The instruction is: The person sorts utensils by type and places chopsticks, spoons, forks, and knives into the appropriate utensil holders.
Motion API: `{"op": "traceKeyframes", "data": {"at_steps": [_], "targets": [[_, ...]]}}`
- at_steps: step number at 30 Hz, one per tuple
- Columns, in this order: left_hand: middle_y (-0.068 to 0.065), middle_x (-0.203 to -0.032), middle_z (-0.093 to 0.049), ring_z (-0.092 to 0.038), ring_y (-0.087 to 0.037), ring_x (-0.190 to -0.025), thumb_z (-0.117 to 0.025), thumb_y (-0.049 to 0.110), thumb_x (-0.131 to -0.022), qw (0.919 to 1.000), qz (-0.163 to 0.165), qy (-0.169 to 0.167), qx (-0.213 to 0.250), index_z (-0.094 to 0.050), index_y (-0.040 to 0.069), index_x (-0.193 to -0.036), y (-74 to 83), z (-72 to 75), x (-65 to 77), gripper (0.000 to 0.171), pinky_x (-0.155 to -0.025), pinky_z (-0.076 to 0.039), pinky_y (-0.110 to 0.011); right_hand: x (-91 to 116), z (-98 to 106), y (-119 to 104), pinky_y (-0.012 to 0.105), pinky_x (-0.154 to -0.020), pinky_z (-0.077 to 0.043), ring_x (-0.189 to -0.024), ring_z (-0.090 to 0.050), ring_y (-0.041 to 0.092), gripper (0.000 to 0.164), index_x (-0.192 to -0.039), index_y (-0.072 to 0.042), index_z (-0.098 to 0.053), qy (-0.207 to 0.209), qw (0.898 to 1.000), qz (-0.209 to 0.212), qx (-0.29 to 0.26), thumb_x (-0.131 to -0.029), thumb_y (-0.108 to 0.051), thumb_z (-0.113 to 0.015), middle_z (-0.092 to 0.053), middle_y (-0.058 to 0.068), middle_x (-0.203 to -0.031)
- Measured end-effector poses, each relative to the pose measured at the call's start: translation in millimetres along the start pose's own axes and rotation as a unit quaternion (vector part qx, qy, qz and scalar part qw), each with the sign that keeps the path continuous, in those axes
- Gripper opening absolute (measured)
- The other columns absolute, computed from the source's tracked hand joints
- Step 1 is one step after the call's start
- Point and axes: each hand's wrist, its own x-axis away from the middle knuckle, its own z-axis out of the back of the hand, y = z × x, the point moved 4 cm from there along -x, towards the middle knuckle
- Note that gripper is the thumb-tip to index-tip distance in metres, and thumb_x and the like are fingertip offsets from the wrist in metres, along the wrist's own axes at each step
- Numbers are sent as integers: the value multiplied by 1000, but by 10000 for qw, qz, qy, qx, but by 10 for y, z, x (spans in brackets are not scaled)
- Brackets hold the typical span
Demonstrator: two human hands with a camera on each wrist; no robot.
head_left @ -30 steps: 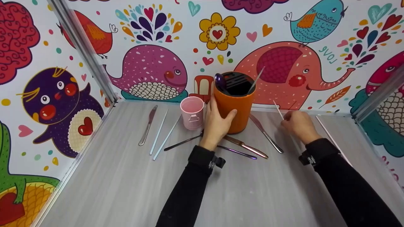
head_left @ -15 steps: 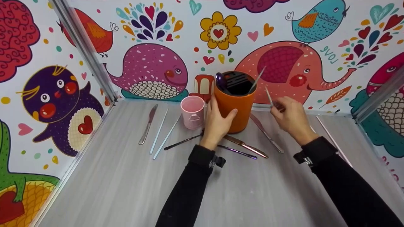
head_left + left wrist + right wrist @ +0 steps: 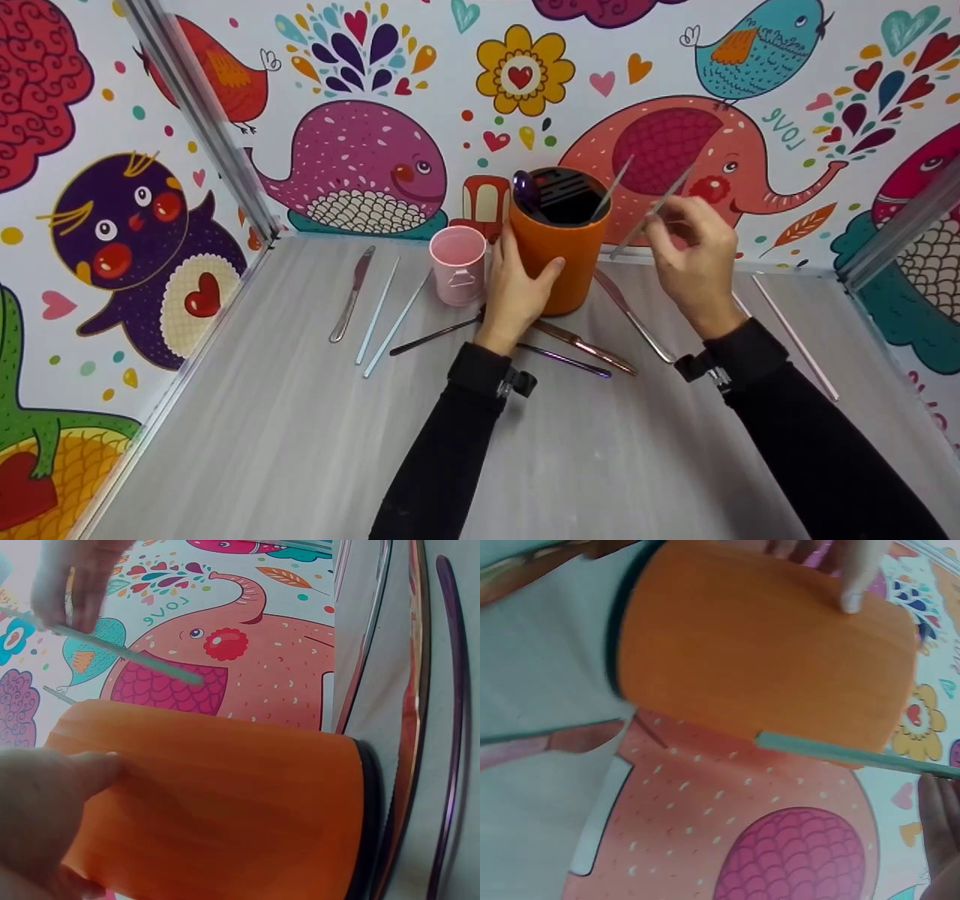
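Pale stick [image 3: 817, 749] is up off the table [image 3: 315, 450], tilted, pinched btwn thumb & fingers of your R hand [image 3: 694, 259]; its low end hangs just beside the R side of the orange holder [image 3: 577, 259], apart from it in the head view. Your L hand [image 3: 521, 296] is clamped on the holder, thumb round the front, fingers at its L side, & the holder stands upright on the table nr the printed wall [image 3: 450, 75]. In its black slotted top you've got a purple spoon [image 3: 525, 189] at the L & a second thin stick [image 3: 616, 180] leaning out at the R. Pink cup [image 3: 459, 277] sits upright just L of your L hand. Further L lie two lt-blue sticks [image 3: 377, 311] & a silver knife [image 3: 352, 296]. In front of the holder (some ends hidden by your L hand) lie a dark handle [image 3: 435, 337], a copper knife [image 3: 589, 348] & a purple handle [image 3: 562, 360]. R of the holder there's another silver knife [image 3: 634, 319], handle toward you, & past your R hand a pale-pink stick [image 3: 795, 337].
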Motion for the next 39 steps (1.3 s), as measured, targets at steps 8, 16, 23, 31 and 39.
{"op": "traceKeyframes", "data": {"at_steps": [8, 16, 23, 31, 39], "targets": [[-15, -179, -33, -40, -33, -164, -80, 43, -100, 10000, -31, -25, -56, -17, 14, -178, 30, 3, -14, 104, -138, -30, -54, -177, 129, -306, 23, -75, -61, -77, -72, 15, 12, -103, 14, -67, 1220, 9765, -188, -1768, -99, 2, -67, -69, 1, -92], [-16, -179, -33, -40, -34, -164, -80, 45, -100, 10000, -82, -45, 29, -16, 14, -178, 17, 6, -15, 105, -138, -30, -56, -194, 47, -252, 29, -80, -65, -84, -76, 24, 11, -111, 6, -70, 1316, 9628, -507, -2306, -101, 1, -73, -73, 11, -98], [-19, -177, -36, -43, -35, -162, -81, 42, -100, 9994, -331, 12, 55, -18, 10, -177, 17, -1, -17, 105, -137, -32, -54, -178, -78, -165, 25, -89, -66, -93, -79, 21, 14, -115, 2, -75, 1040, 9802, -507, -1609, -101, 0, -74, -78, 5, -103], [-16, -178, -36, -42, -35, -162, -81, 43, -101, 9999, -128, 29, -93, -18, 13, -177, 6, -7, -14, 103, -138, -31, -55, -180, -228, -18, 20, -85, -63, -88, -75, 16, 15, -117, -6, -75, 767, 9871, -910, -1068, -103, -10, -77, -77, 12, -102], [-14, -179, -33, -40, -34, -163, -80, 44, -101, 9998, 43, 6, -169, -17, 15, -178, -24, -6, -15, 104, -138, -30, -55, -159, -354, 90, 17, -82, -59, -84, -69, 12, 17, -117, -5, -78, 428, 9915, -1161, -404, -105, -16, -75, -78, 12, -102]]}}
